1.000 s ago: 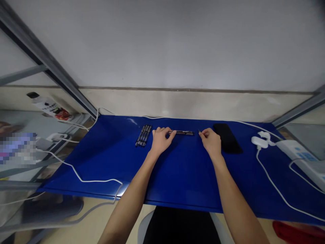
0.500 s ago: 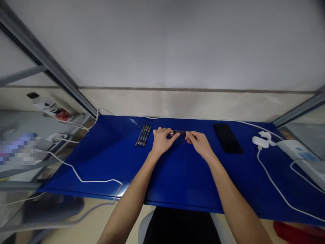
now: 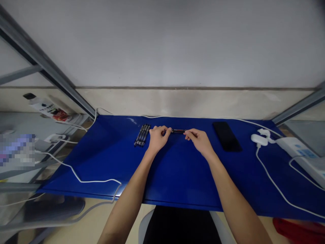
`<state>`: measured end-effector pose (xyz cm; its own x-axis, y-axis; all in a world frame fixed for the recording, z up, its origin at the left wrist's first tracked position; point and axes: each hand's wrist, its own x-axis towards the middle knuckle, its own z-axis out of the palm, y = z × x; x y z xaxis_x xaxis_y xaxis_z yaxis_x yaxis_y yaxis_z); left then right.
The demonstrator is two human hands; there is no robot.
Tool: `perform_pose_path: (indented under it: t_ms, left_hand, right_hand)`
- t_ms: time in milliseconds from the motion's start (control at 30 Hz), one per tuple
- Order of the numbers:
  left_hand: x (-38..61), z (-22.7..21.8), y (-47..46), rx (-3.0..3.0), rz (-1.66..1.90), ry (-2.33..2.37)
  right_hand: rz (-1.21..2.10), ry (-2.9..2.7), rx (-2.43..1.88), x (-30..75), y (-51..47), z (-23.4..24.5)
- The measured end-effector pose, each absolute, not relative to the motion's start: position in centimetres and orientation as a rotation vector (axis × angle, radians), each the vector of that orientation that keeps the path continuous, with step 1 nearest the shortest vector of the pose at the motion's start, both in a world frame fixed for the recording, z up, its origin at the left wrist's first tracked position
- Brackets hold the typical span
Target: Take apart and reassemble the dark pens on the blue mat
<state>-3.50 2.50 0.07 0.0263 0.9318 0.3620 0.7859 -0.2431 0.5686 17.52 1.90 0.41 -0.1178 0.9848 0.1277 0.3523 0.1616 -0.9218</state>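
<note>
A dark pen (image 3: 178, 131) lies crosswise near the far middle of the blue table (image 3: 177, 169). My left hand (image 3: 157, 139) pinches its left end with curled fingers. My right hand (image 3: 199, 141) is closed on its right end. Only the short middle stretch of the pen shows between the two hands. Several more dark pens (image 3: 142, 135) lie side by side in a neat row just left of my left hand, not touched.
A black phone (image 3: 226, 136) lies flat to the right of my right hand. White cables (image 3: 83, 180) cross the table's left and right sides. A white charger (image 3: 258, 139) and power strip (image 3: 302, 157) sit at the right. A bottle (image 3: 48, 109) lies at the far left.
My right hand moved left from beside the phone and closed on the pen's right end. The pen and both hands have shifted slightly left. My left hand kept its grip.
</note>
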Motion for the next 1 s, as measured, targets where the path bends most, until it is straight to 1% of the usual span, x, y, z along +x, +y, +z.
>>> perform_pose_path:
  t_ms: [167,400,600,833,1000]
  left_hand:
    - [-3.2,0.1,2.4,2.082,0.982,1.766]
    - [-3.3,0.0,2.5,2.063,0.983,1.790]
    - [-3.2,0.1,2.4,2.094,0.957,1.808]
    - [-3.2,0.0,2.4,2.136,0.937,1.843]
    - [-3.0,-0.2,2.3,2.157,0.974,1.842]
  right_hand:
    - [0.933,-1.608,-1.442,17.4,1.7,0.8]
    - [0.974,-1.588,-1.326,17.7,2.2,-0.2]
    - [0.909,-1.574,-1.448,17.7,1.9,0.3]
    - [0.936,-1.555,-1.337,17.7,2.3,-0.4]
    - [0.944,-1.586,-1.413,17.6,2.2,-0.1]
